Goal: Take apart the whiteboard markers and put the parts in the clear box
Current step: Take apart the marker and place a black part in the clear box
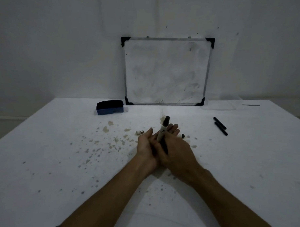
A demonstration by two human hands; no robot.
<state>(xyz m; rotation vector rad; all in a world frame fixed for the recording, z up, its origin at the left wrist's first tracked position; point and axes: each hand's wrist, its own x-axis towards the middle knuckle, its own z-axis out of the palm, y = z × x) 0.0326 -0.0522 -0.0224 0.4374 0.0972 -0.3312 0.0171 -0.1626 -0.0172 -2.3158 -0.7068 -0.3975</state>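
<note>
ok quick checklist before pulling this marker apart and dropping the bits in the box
1. White whiteboard marker with black cap gripped by both hands: ok, left hand and right hand wrap it.
2. Cap off: not ok, it looks still on.
3. Clear plastic box reachable: ok, far right by the framed whiteboard.
4. Box contents: cannot tell.
5. Loose parts boxed: not ok, two black tubes lie on the table.

Table [54,167] left lies open; two black parts [220,126] apparently block right.
</note>
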